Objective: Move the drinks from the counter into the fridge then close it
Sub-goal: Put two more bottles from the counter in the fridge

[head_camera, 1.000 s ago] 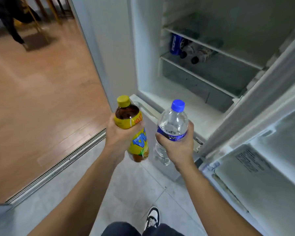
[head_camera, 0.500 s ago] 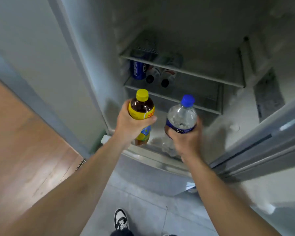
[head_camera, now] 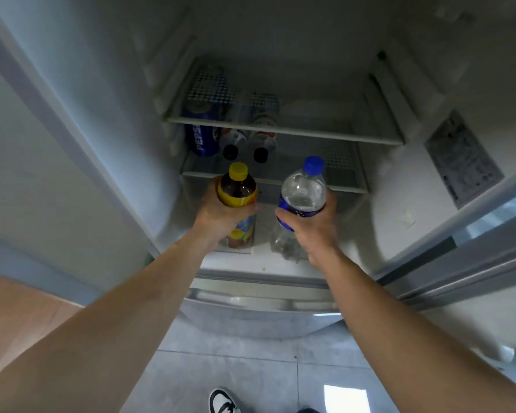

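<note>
White fridge [head_camera: 399,222] stands with its cavity exposed, door [head_camera: 471,248] swung out at right. Two wire shelves cross the interior: upper shelf [head_camera: 325,137] and lower shelf [head_camera: 340,186], both seen from above and in front.

Left hand [head_camera: 221,217]: grip closed around the tea bottle [head_camera: 238,193], fingers wrapped over its yellow label. Bottle holds dark liquid; yellow cap at top. Long axis near vertical, cap end tilted slightly away from the camera toward the lower shelf edge. Base hangs close over the fridge floor; contact cannot be told.

Right hand [head_camera: 313,226]: grip closed around the water bottle [head_camera: 303,193], at its blue label band. Clear body, blue cap. Long axis upright, cap end leaning a little to the right and back into the cavity. Base low over the fridge floor, just inside the front sill.

Both bottles sit side by side, apart, tea on the left.

On the lower shelf, back left: blue Pepsi can [head_camera: 202,135] standing upright, and beside it two small bottles [head_camera: 246,144] lying down, black caps pointing out toward the front.

Grey tiled floor [head_camera: 251,368] below; one black-and-white shoe [head_camera: 222,402] at the bottom edge.
</note>
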`<state>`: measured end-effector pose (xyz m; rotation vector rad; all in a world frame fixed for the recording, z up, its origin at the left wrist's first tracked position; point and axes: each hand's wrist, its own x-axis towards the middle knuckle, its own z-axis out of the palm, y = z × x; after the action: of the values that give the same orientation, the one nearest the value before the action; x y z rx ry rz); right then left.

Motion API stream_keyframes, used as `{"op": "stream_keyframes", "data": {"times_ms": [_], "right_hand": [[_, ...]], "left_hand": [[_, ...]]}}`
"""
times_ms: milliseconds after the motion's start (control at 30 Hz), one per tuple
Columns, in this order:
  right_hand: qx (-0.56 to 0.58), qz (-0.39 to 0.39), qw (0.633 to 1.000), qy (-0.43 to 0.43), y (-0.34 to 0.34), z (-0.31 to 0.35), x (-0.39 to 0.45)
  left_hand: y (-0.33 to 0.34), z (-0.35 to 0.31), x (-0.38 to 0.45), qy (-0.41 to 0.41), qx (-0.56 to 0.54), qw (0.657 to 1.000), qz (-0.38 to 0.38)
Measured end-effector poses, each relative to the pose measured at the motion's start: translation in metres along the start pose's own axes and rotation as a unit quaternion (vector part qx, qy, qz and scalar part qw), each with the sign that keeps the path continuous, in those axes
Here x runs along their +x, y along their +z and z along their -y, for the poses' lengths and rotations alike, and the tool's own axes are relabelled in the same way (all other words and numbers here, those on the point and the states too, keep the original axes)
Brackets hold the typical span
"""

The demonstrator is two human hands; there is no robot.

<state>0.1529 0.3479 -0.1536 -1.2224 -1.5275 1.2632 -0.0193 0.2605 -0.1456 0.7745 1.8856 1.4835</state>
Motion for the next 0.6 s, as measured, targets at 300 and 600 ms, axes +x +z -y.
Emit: {"op": "stream_keyframes", "data": {"times_ms": [300, 600], "right_hand": [[-0.097, 0.086, 0.990, 0.054, -0.023, 0.059, 0.021], [-0.136, 0.115, 0.964, 0.197, -0.035, 0.104, 0.031]], "left_hand": [[-0.022, -0.052, 0.022, 0.017, 0.186, 0.979, 0.082], [-0.021, -0.080, 0.019, 0.087, 0.334, 0.935, 0.087]]}}
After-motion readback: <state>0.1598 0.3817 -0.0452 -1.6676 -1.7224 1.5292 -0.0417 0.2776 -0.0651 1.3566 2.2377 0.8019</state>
